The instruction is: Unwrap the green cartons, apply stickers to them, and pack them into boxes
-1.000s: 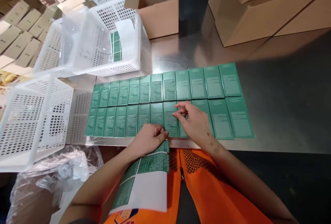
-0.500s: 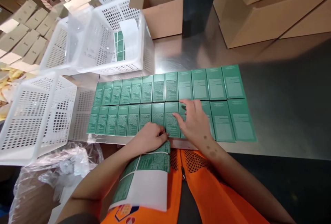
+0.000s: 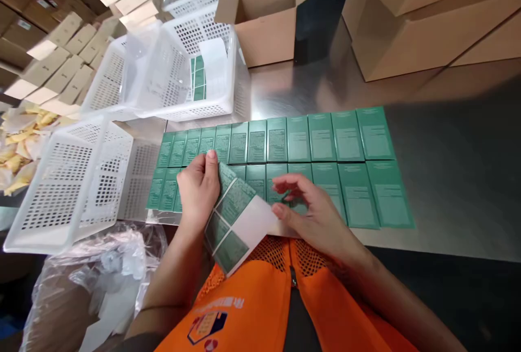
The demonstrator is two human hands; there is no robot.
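My left hand (image 3: 199, 186) is closed on a sheet of green stickers (image 3: 234, 203), which hangs tilted with a bare white backing area toward the right. My right hand (image 3: 311, 208) is at the sheet's right corner, thumb and forefinger apart; whether the thumb touches the sheet I cannot tell. Behind both hands lie green boxes (image 3: 374, 135) in two long rows, side by side on the metal table. Dense print covers the faces of those toward the left, while the right-hand ones show a paler panel with few lines. The sheet and hands hide part of the front row.
White plastic baskets (image 3: 183, 110) stand at the back left, one holding more green sticker sheets (image 3: 198, 78). Cardboard boxes (image 3: 266, 37) are at the back and right on the metal table (image 3: 448, 178). A plastic-lined bin (image 3: 93, 287) with scraps sits lower left.
My left hand has lifted the sticker sheet up and leftward, tilting it over the front row. My right hand has drawn back from the boxes toward the sheet's corner. The view has shifted slightly.
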